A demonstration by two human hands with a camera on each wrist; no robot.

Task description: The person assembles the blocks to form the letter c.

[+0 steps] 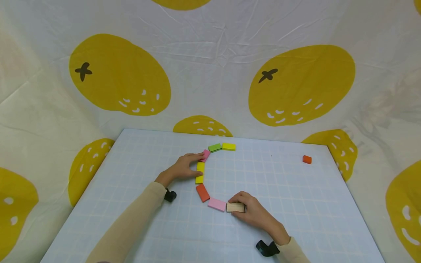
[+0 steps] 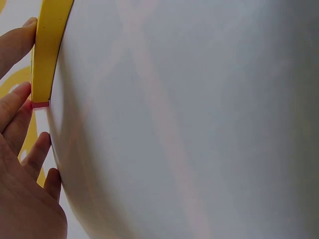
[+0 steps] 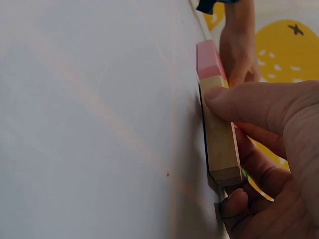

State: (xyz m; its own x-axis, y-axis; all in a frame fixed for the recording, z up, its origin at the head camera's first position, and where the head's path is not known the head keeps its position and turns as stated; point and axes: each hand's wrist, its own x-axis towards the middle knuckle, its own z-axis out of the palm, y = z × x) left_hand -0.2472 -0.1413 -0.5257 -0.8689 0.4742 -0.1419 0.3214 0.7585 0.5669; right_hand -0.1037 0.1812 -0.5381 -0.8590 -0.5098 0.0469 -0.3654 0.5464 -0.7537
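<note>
Colored blocks lie end to end in a curved row. My left hand (image 1: 182,167) reaches to its left side, thumb against a yellow block (image 1: 200,179) and fingertips at a pink block (image 1: 207,155) partly hidden beneath them. The left wrist view shows these fingers fairly straight beside the yellow block (image 2: 49,50). At the row's near end, my right hand (image 1: 254,211) pinches a plain wooden block (image 1: 233,207) between thumb and fingers. Its left end meets another pink block (image 1: 217,204); the right wrist view has the wooden block (image 3: 219,134) lying flat along the surface.
A red block (image 1: 203,193) joins the yellow and near pink ones. Green (image 1: 215,147) and yellow (image 1: 229,147) blocks form the row's far end. One orange-red block (image 1: 307,159) lies alone at the back right of the pale table (image 1: 279,175). Fruit-printed cloth (image 1: 210,84) hangs behind.
</note>
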